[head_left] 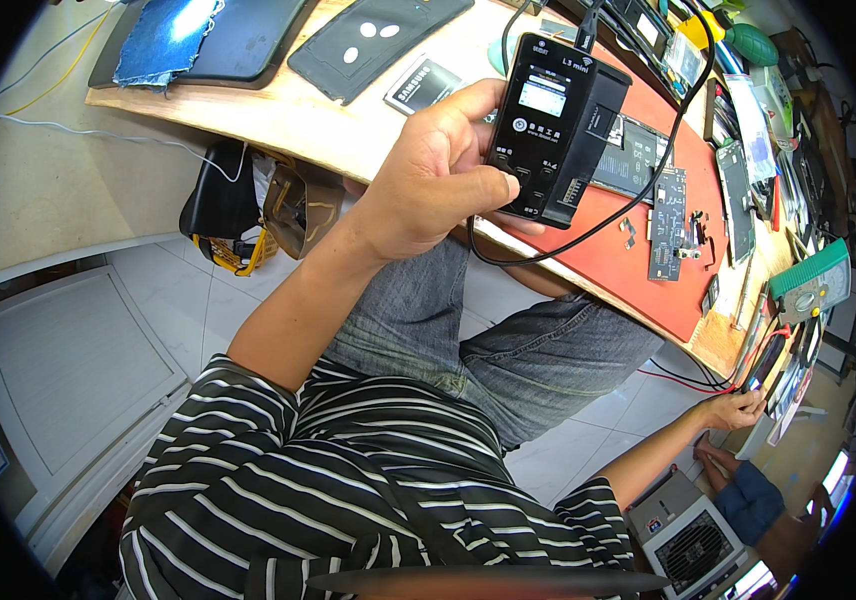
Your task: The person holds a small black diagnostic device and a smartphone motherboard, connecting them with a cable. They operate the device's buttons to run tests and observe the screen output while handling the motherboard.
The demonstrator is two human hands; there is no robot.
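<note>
Well, the left grip (pixel 433 165) holds a black device (pixel 545 128) (cable (pixel 586 38) attached).

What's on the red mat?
A dark circuit board, a dark flat panel and small loose parts. The black device in the left hand covers some of the mat, so anything right behind it can't be seen.

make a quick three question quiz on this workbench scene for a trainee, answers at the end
1. Which hand holds the black rectangular handheld device with a lit screen?
2. True or false: the long dark circuit board lies on the flat orange-red mat.
3. How many white ovals mark the flat black panel? A: two; B: three; C: five.

Key: 1. The left hand; 2. True; 3. B.
</note>
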